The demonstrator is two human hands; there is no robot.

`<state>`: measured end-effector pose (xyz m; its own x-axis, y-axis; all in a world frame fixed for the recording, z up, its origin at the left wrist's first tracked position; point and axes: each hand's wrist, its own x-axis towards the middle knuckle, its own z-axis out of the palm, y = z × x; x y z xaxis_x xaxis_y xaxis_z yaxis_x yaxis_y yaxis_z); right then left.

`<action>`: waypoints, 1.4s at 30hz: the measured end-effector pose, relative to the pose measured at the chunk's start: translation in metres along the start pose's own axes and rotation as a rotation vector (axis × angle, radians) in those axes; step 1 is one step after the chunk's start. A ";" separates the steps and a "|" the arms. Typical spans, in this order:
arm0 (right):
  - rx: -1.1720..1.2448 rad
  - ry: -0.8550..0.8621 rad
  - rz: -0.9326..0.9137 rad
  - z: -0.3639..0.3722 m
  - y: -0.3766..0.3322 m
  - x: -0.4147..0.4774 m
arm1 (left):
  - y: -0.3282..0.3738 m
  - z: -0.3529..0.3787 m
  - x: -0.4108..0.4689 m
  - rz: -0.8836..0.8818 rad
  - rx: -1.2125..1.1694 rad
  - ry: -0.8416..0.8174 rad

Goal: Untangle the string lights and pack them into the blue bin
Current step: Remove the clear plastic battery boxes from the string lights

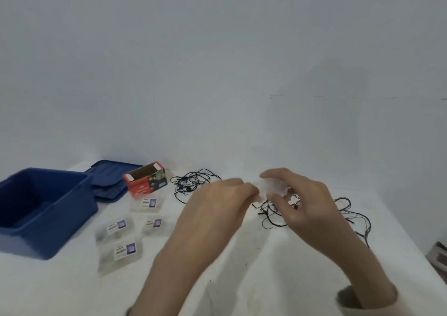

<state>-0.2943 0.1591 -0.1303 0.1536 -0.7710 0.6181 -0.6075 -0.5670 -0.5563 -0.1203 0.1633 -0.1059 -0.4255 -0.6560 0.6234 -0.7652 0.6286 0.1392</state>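
String lights: thin dark wire strands with tiny bulbs (273, 213), lying in loose tangles on the white table (242, 279); one heap under and right of the hands, a second dark wire bundle (193, 182) farther back, just right of the carton.
Left hand: left hand (217, 209) with fingers drawn together toward the right hand; seemingly pinching something small, blurred, cannot tell what.
Right hand: right hand (297, 202) curled around a pale, translucent blurred object (271, 185), held above the near heap; identity unclear, possibly a wrapper or controller.
Blue bin: deep blue plastic bin (48, 231), open, at the left edge, well apart from both tangles; flat blue lid (111, 182) lying behind it.
Other items: red-and-white cardboard carton (145, 182), open-topped; four clear labelled packets (121, 226) between bin and hands.
Handling: likely very light, limp, no stiffness; prone to snagging at bulbs and re-knotting if pulled hard; bulbs and thin wire probably delicate.
Where to hold: best judged at a free end or at bare wire between bulbs, easing loops open rather than tugging.
Risk: dragging one strand may tighten knots or pull the whole heap along.
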 end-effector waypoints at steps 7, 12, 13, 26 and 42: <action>1.111 -0.301 0.423 -0.030 -0.005 0.010 | -0.008 -0.002 0.020 -0.439 -1.096 -0.045; 1.302 -0.016 0.466 -0.008 -0.015 0.014 | 0.004 0.012 0.013 -0.572 -1.438 -0.069; 1.285 0.062 0.471 -0.005 -0.018 0.016 | 0.006 0.011 0.012 -0.605 -1.439 -0.060; -0.070 0.458 0.208 0.016 -0.031 0.017 | 0.005 -0.008 0.004 -0.439 -0.150 -0.326; 1.068 -0.063 0.475 -0.017 -0.018 0.010 | -0.038 0.000 0.032 -0.307 -0.934 -0.229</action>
<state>-0.2954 0.1663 -0.1046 0.1438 -0.9669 0.2106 0.3448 -0.1505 -0.9265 -0.1050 0.1183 -0.0911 -0.4313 -0.8473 0.3099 -0.2141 0.4298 0.8772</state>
